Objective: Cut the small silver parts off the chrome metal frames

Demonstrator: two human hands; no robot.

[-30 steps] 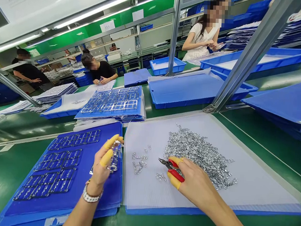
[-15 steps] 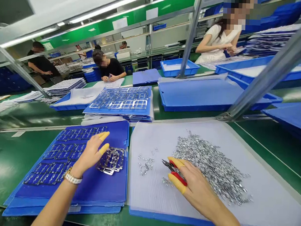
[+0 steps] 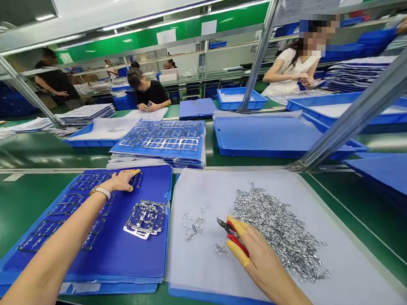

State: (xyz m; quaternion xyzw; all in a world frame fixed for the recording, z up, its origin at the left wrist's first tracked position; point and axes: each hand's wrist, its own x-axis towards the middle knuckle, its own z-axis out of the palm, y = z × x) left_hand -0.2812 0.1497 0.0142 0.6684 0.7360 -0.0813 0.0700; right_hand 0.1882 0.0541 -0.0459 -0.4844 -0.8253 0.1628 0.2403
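My left hand [image 3: 120, 180], with yellow finger cots on thumb and forefinger, reaches over the far end of the blue sheet [image 3: 146, 261]. Its fingers are apart beside a thin metal frame [image 3: 136, 180], partly hidden by the hand; contact is unclear. More such frames lie in rows to the left, and a small stack of frames [image 3: 146, 218] sits nearer me. My right hand [image 3: 258, 252], also wearing yellow cots, is closed round red-handled nippers [image 3: 235, 240], their dark jaws pointing left. Beneath and beyond it spreads a heap of small metal parts [image 3: 277, 226] on a white sheet [image 3: 202, 183].
Small loose parts [image 3: 193, 225] lie left of the heap. Behind stand a stack of blue sheets with frames [image 3: 164, 133], a covered blue tray [image 3: 257, 132] and a slanting metal post [image 3: 352, 104]. Several people work at the far benches.
My left hand has moved away from above the small stack, forward and left to a frame at the far side. The right hand still holds the nippers. The view has shifted slightly.
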